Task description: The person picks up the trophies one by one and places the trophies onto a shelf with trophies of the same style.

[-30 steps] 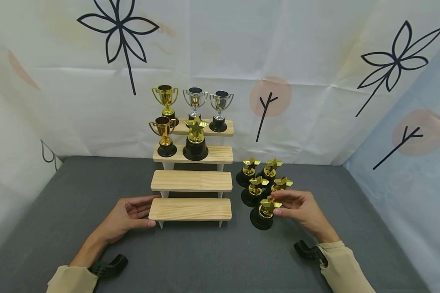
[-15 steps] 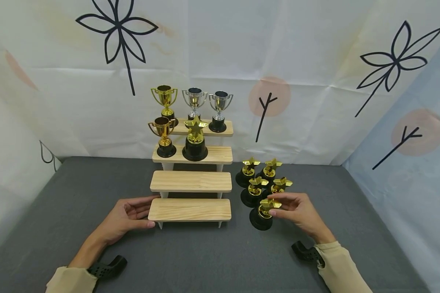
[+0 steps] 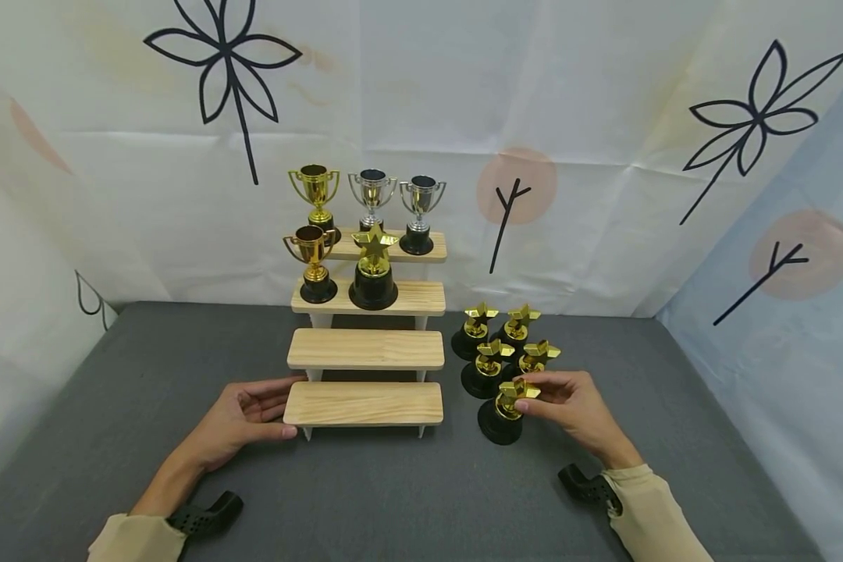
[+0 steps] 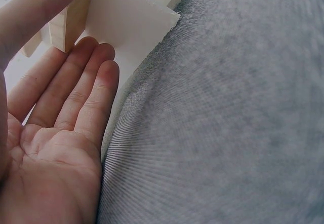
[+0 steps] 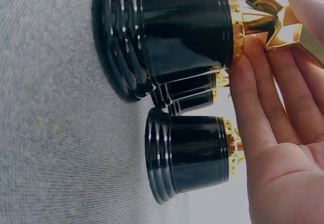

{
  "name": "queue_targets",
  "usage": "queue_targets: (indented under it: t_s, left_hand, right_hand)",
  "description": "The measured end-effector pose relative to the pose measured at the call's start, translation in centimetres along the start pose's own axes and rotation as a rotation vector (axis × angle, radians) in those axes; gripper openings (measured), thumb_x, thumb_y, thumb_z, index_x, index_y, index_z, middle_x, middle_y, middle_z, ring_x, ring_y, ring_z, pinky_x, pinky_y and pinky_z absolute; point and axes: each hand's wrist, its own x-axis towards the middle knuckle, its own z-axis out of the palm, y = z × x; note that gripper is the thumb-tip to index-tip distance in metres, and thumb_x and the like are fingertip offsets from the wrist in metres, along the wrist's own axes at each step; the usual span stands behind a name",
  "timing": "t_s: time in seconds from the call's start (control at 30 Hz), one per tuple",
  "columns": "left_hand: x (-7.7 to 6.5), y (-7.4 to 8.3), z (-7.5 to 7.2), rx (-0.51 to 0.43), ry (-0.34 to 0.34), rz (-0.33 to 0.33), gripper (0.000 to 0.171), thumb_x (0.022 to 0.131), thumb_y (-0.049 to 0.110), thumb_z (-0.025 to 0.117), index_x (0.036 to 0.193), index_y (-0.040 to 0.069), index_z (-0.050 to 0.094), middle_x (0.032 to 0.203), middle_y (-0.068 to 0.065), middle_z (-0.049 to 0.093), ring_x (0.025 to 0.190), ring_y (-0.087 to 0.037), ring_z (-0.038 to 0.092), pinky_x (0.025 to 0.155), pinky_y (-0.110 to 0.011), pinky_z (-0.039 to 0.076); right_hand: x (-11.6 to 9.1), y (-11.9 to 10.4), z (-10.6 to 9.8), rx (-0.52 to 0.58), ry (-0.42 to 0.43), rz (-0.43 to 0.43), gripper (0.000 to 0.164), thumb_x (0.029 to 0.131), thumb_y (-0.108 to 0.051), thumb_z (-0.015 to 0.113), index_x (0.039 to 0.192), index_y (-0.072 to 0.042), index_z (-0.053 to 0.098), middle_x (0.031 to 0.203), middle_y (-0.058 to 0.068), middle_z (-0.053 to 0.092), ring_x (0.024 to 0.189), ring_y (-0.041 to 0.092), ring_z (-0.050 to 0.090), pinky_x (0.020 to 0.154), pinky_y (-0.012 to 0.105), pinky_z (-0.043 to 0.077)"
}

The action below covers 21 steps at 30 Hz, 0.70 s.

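Observation:
A star trophy (image 3: pixel 500 421), gold star on a black round base, stands on the grey cloth at the right. My right hand (image 3: pixel 565 402) pinches its star between thumb and fingers. In the right wrist view the thumb meets the gold star (image 5: pixel 286 36), with the fingers behind it. To the left, my left hand (image 3: pixel 232 417) touches the left end of the lowest step (image 3: pixel 363 404) of a wooden tiered stand. Its fingers (image 4: pixel 93 97) lie fairly straight against the white side support (image 4: pixel 119 21) in the left wrist view, the thumb above.
Several more star trophies (image 3: pixel 483 378) crowd just behind the pinched one. Upper steps carry a gold cup (image 3: pixel 314 187), two silver cups (image 3: pixel 421 199), a bronze-coloured cup (image 3: pixel 312 250) and one star trophy (image 3: pixel 374 289). A printed white cloth (image 3: pixel 590 257) hangs behind.
My right hand has shifted slightly left, bringing its thumb and fingers closer around the star. The left hand keeps its place at the stand.

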Motion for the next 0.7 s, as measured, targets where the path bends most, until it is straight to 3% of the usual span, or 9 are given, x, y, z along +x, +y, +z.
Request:
queue_targets:
  t_s: [0.3, 0.57, 0.7]
  left_hand:
    - [-0.1, 0.0, 0.1, -0.005, 0.002, 0.004, 0.076, 0.081, -0.012, 0.078, 0.144, -0.022, 0.037, 0.138, 0.0, 0.061, 0.121, -0.015, 0.063, 0.1, -0.033, 0.055]
    - [-0.1, 0.3, 0.2, -0.006, -0.006, 0.03, 0.073, 0.082, -0.014, 0.076, 0.143, -0.023, 0.037, 0.143, -0.02, 0.055, 0.121, -0.015, 0.063, 0.1, -0.032, 0.055]
    - [-0.1, 0.3, 0.2, -0.008, -0.003, 0.027, 0.073, 0.082, -0.014, 0.076, 0.142, -0.023, 0.038, 0.141, -0.012, 0.058, 0.121, -0.015, 0.063, 0.1, -0.032, 0.055]
  right_hand:
    - [-0.1, -0.7, 0.0, 0.029, 0.027, -0.008, 0.031, 0.088, 0.012, 0.071, 0.119, 0.014, 0.067, 0.105, -0.003, 0.074, 0.088, 0.011, 0.073, 0.072, 0.027, 0.064]
    - [-0.4, -1.4, 0.0, 0.045, 0.029, -0.025, 0.03, 0.089, 0.009, 0.072, 0.119, 0.013, 0.067, 0.102, -0.002, 0.074, 0.087, 0.013, 0.073, 0.072, 0.028, 0.064]
    - [-0.5, -1.8, 0.1, 0.044, 0.03, -0.029, 0.031, 0.089, 0.009, 0.072, 0.119, 0.013, 0.067, 0.103, -0.002, 0.074, 0.088, 0.013, 0.073, 0.073, 0.028, 0.064]
